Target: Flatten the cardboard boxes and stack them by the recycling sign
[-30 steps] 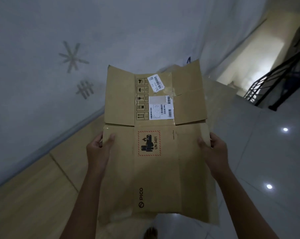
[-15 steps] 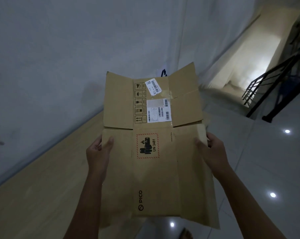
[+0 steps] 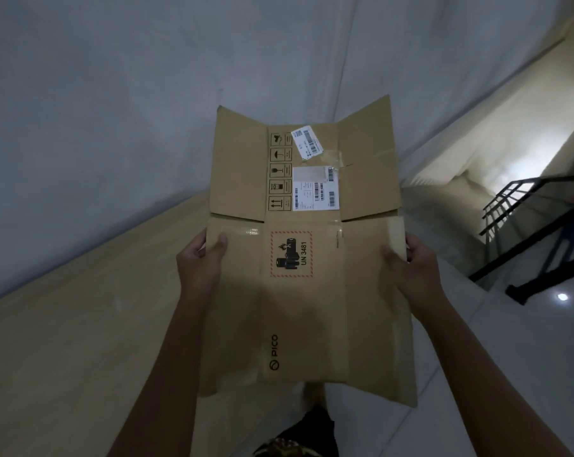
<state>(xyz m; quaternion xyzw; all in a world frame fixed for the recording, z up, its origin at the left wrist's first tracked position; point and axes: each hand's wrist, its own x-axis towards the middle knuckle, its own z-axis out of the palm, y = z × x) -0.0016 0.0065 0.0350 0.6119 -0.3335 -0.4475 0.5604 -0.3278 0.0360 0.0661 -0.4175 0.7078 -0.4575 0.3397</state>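
A flattened brown cardboard box (image 3: 312,308) hangs in front of me, held up off the floor. It carries a red-bordered UN 3481 battery label, white shipping stickers and a PICO logo, and its top flaps spread open at the far end. My left hand (image 3: 201,262) grips its left edge, thumb on the front face. My right hand (image 3: 410,262) grips the right edge the same way. No recycling sign shows in this view.
A grey wall (image 3: 147,110) rises on the left above a tan floor strip (image 3: 81,324). A black metal stair railing (image 3: 523,232) stands at the right, with a lit stairwell behind it. Glossy white floor tiles (image 3: 509,341) lie to the right.
The view has swung along the wall: the star and hash marks on the wall have slid out of sight. The box stays gripped in both hands, held a little higher in view.
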